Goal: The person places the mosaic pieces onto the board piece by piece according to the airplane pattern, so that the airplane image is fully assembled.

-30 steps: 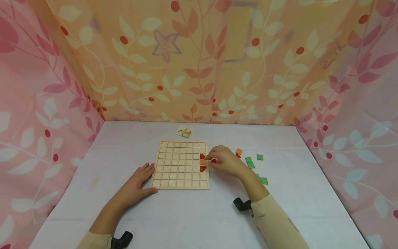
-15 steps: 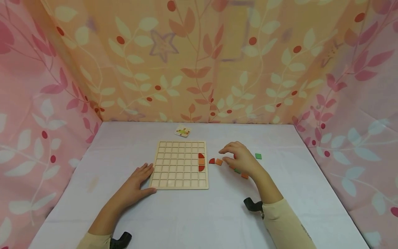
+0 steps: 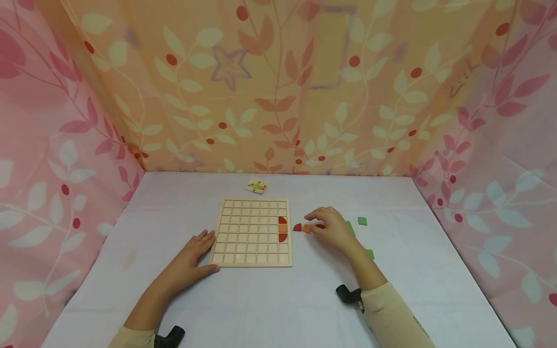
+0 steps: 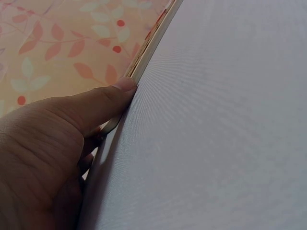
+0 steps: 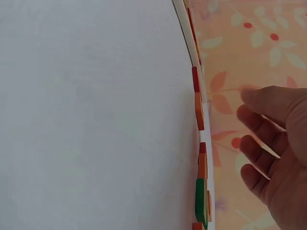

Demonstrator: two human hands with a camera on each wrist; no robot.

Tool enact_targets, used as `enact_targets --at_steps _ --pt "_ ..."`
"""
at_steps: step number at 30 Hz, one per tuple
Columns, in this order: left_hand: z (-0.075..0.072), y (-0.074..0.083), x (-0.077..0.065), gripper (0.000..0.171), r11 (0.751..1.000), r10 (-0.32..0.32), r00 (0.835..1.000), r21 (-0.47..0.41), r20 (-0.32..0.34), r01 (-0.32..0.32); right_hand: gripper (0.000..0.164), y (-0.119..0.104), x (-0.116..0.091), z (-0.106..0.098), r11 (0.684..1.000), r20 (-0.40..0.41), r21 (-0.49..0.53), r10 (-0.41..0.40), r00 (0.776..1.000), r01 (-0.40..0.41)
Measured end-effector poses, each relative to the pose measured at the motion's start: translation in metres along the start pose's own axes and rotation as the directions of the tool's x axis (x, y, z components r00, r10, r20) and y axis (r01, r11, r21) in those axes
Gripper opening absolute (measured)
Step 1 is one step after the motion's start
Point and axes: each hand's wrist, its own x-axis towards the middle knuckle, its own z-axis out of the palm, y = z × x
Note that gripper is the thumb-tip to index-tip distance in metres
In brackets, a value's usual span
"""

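Note:
My left hand (image 3: 191, 256) rests at the left edge of a wooden grid board (image 3: 248, 258), thumb at its front left corner. In the left wrist view, the thumb (image 4: 103, 104) touches the board's rim. An orange square tile (image 3: 283, 227) lies in the board's right column, between two red rounded tiles. My right hand (image 3: 332, 229) hovers right of the board with fingers loosely bent, nothing visible between them. Just left of its fingertips lie a loose orange tile (image 3: 306, 228) and a red quarter-round tile (image 3: 298, 227). More red, orange and green tiles (image 5: 200, 199) are partly hidden beneath the hand.
Beyond the board lies a small patterned card (image 3: 256, 185). A green tile (image 3: 362, 221) sits right of the right hand, and another green tile (image 3: 370, 253) shows beside the forearm. Floral curtains (image 3: 278, 96) stand behind and on both sides of the white table (image 3: 261, 309).
My right hand has left the board's right column and moved right, above the loose tiles, then slightly back left. The orange tile in the column is uncovered. My left hand stays.

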Motion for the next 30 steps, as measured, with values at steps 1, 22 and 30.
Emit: enact_targets --at_steps 1,22,30 --pt "0.0 0.0 0.0 0.094 1.0 0.003 1.0 0.0 0.0 -0.003 0.024 0.001 0.0 0.002 1.0 0.004 0.003 0.013 1.0 -0.013" --pt "0.001 0.0 -0.002 0.093 1.0 0.0 1.0 0.008 0.0 0.0 0.03 0.02 -0.001 0.021 0.999 0.017 -0.05 -0.004 1.0 0.005" --pt "0.0 0.001 0.0 0.093 1.0 0.005 1.0 0.015 0.0 -0.005 0.031 0.02 -0.001 0.025 0.994 0.014 -0.11 0.005 1.0 -0.004"
